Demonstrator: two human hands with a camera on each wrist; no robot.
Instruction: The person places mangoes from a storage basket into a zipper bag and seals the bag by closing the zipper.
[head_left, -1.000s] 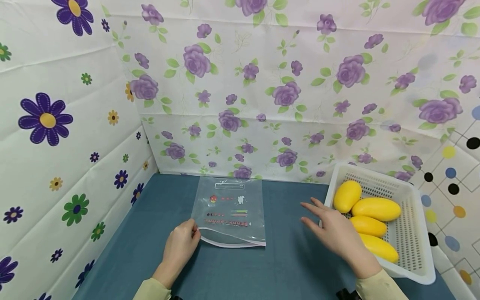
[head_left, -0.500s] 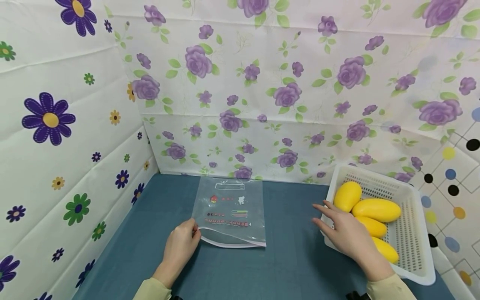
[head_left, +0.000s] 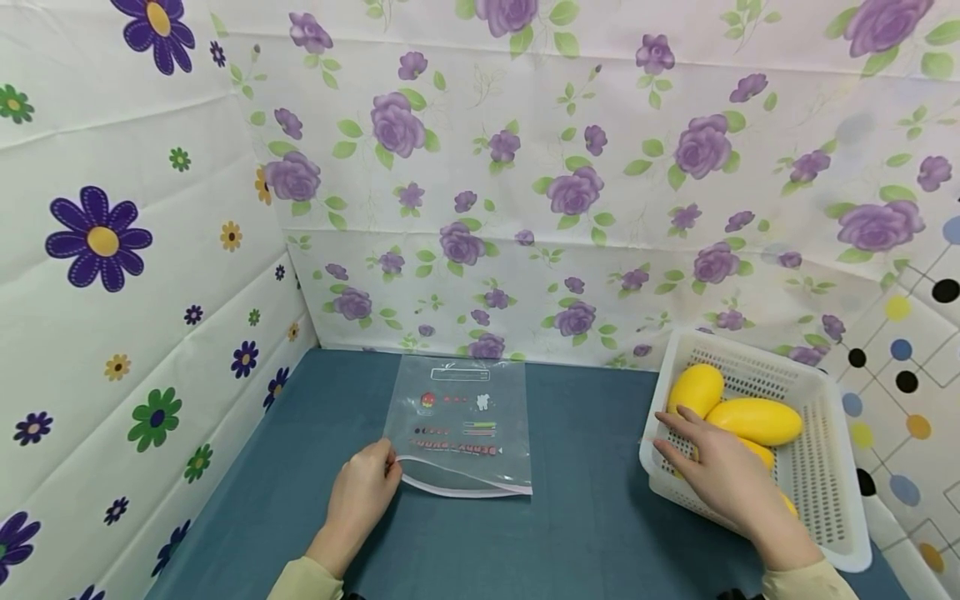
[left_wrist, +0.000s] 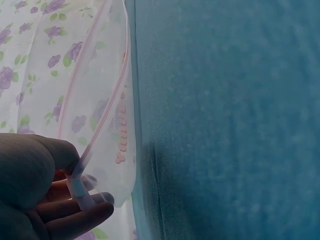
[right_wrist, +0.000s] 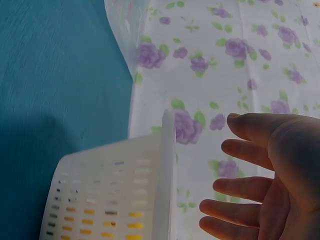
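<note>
One clear plastic bag (head_left: 461, 417) lies on the surface (head_left: 585, 467), left of centre near the far edge, its mouth on the near side; the left hand's (head_left: 362, 487) fingers pinch the near left corner, likely to keep the lips parted. To the right, one white basket (head_left: 821, 483) holds at least four yellow mangoes (head_left: 753, 419), partly hidden, its walls probably stopping them rolling. The right hand (head_left: 716, 471) hovers over its left part, fingers spread, gripping nothing. Three patterned cloths (head_left: 480, 192) hang left, far and right
</note>
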